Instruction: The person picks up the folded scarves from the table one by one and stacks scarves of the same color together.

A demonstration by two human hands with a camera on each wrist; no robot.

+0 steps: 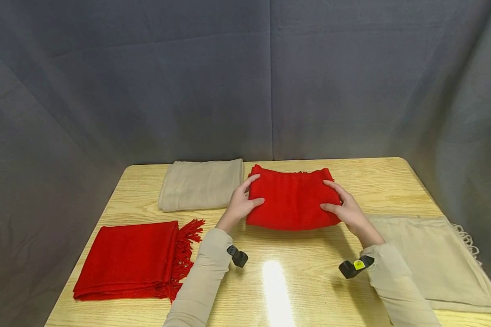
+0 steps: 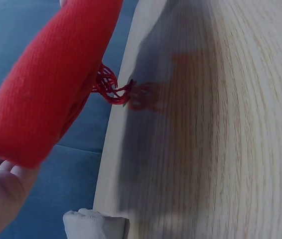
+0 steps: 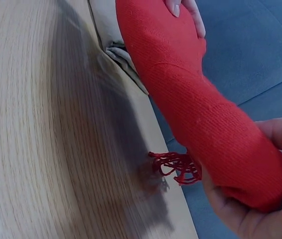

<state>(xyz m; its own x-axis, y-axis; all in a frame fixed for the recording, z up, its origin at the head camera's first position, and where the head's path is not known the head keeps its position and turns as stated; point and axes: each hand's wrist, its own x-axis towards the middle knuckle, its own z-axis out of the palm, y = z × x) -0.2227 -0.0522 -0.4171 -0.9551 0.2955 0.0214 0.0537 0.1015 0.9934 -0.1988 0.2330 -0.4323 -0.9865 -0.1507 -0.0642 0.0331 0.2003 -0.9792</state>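
Observation:
A folded red scarf (image 1: 293, 200) is held up above the back middle of the table, with both hands at its sides. My left hand (image 1: 241, 202) grips its left edge, thumb on the near face. On the opposite edge, my right hand (image 1: 345, 209) holds it the same way. In the right wrist view, the fingers (image 3: 235, 214) curl under the red scarf (image 3: 206, 119). Red fringe (image 2: 112, 84) hangs from its underside in the left wrist view, close to the tabletop, where a shadow falls.
Another folded red scarf (image 1: 127, 259) with fringe lies at the front left. One folded beige cloth (image 1: 202, 185) lies at the back left, and a beige fringed scarf (image 1: 429, 259) at the right. A grey curtain (image 1: 270, 81) stands behind the wooden table (image 1: 303, 290).

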